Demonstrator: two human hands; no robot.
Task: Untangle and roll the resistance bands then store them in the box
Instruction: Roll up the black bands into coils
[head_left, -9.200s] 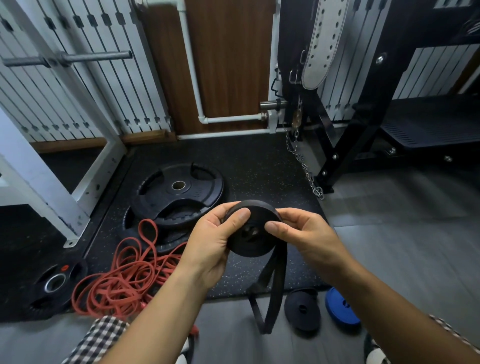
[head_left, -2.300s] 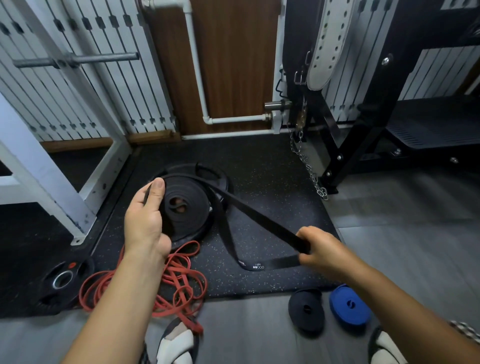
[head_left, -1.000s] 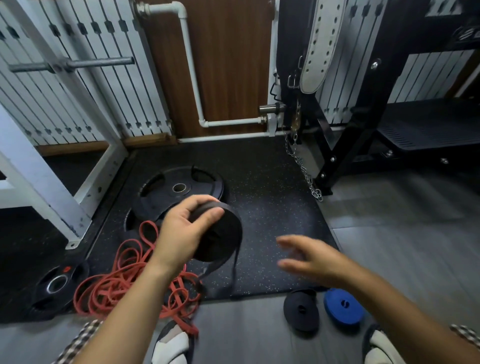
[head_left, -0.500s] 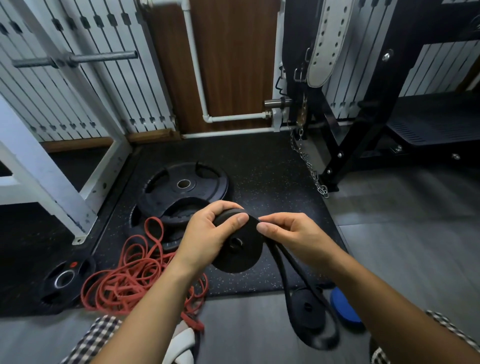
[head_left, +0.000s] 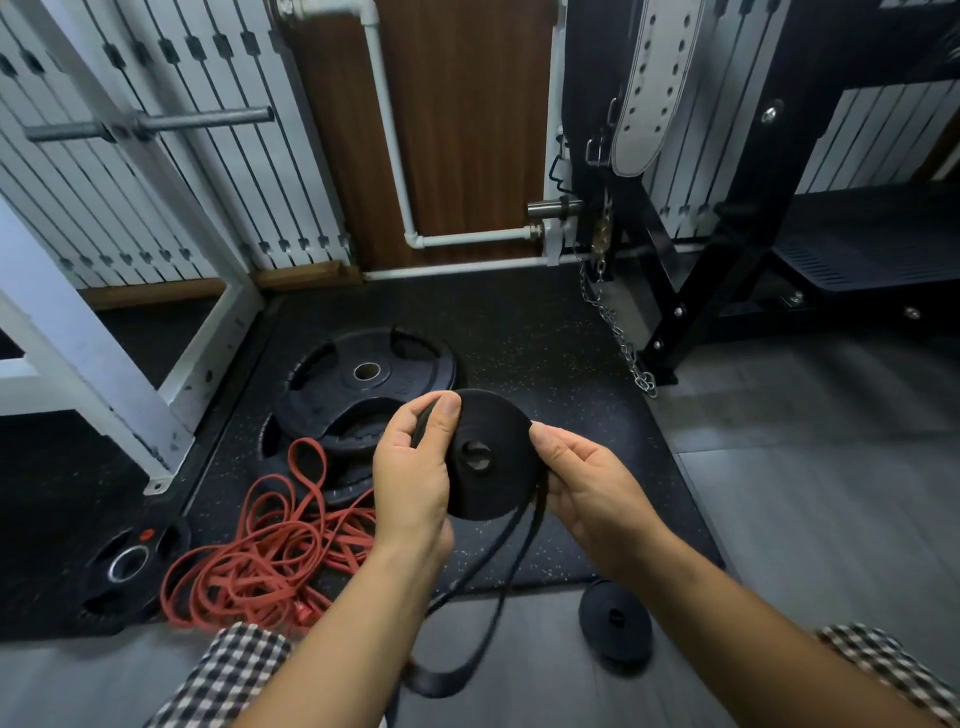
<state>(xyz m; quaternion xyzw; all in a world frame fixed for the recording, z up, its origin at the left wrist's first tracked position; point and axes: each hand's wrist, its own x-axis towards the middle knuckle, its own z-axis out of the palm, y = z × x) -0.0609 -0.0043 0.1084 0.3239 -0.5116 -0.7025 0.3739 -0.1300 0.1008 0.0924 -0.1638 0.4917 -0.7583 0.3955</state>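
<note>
- I log the black band roll (head_left: 488, 457) held in the air above the front part of the rubber mat (head_left: 545, 338), between both grips.
- Left grip (head_left: 410, 467) clasps the roll's left rim, thumb over the top. Right grip (head_left: 587, 483) pinches the right rim where the loose tail (head_left: 498, 597) leaves it.
- Tail hangs past the left forearm, its loop end low over the grey floor (head_left: 805, 493).
- Open room: grey floor to the right.
- Left is crowded: red bands (head_left: 270, 551) tangled at the mat's edge, weight plates (head_left: 363, 379) behind them.
- A finished black roll (head_left: 615, 623) lies on the floor just off the mat.
- Against half a second ago: both grips stay on the roll; the tail has swung off the finished roll toward the middle.
</note>
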